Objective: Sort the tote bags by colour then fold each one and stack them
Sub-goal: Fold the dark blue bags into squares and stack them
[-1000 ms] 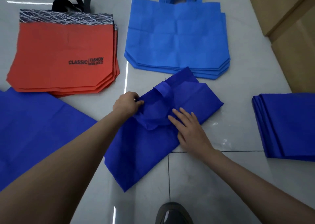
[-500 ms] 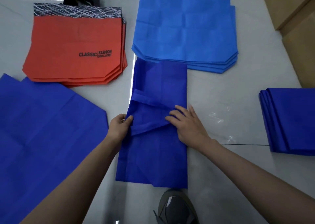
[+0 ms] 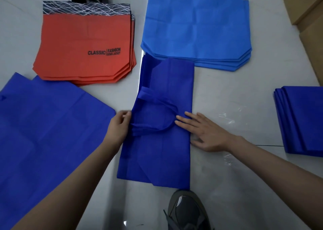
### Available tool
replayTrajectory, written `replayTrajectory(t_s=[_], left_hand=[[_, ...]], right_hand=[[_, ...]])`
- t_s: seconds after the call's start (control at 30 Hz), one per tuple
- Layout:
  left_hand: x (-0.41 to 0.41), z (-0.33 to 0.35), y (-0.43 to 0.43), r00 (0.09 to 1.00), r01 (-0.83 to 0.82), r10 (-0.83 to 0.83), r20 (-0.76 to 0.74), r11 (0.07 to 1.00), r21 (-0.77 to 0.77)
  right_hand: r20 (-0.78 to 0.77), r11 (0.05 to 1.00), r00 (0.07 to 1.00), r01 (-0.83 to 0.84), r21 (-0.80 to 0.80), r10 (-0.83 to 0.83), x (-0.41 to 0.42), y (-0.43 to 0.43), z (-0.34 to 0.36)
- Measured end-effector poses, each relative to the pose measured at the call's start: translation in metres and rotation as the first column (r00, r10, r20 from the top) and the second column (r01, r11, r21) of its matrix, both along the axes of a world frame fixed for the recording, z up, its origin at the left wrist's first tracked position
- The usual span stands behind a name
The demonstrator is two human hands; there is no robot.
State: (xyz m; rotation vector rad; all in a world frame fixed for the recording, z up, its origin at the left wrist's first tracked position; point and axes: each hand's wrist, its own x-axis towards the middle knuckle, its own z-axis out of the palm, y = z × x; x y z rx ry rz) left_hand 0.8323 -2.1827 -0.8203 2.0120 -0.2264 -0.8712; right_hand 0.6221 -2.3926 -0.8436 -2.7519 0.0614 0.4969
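Four piles ring the half-folded dark blue tote bag (image 3: 162,82) mid-floor: orange bags (image 3: 83,44) at 10 o'clock, light blue bags (image 3: 195,28) at 1 o'clock and touching its top edge, unfolded dark blue bags (image 3: 43,133) at 9, and a folded dark blue stack (image 3: 304,119) at 3. A grey shoe (image 3: 187,210) sits at 6 and cardboard boxes (image 3: 311,19) at 2. The tote's handle (image 3: 157,103) lies across its middle. The left hand (image 3: 120,126) pinches its left edge. The right hand (image 3: 208,133) lies flat with straight fingers, its fingertips on the tote.
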Motion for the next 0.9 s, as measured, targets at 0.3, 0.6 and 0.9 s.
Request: replayTrajectory(t_s=[0.3,0.6,0.9], left_hand=[[0.051,-0.016,0.018,-0.158,0.69,-0.846,0.509,0.274,0.67],[0.06,-0.009,-0.009,0.508,0.778,-0.781,0.363,0.597,0.196],[0.037,-0.005,-0.044,0.997,0.058,-0.051,0.065,0.992,-0.11]], right_hand=[[-0.033,0.999,0.999,-0.02,-0.039,0.019,0.009,-0.002,0.003],[0.075,0.96,0.966,0.235,0.149,-0.248,0.019,0.012,-0.008],[-0.137,0.156,0.316,0.745,0.649,-0.939,0.061,0.027,0.015]])
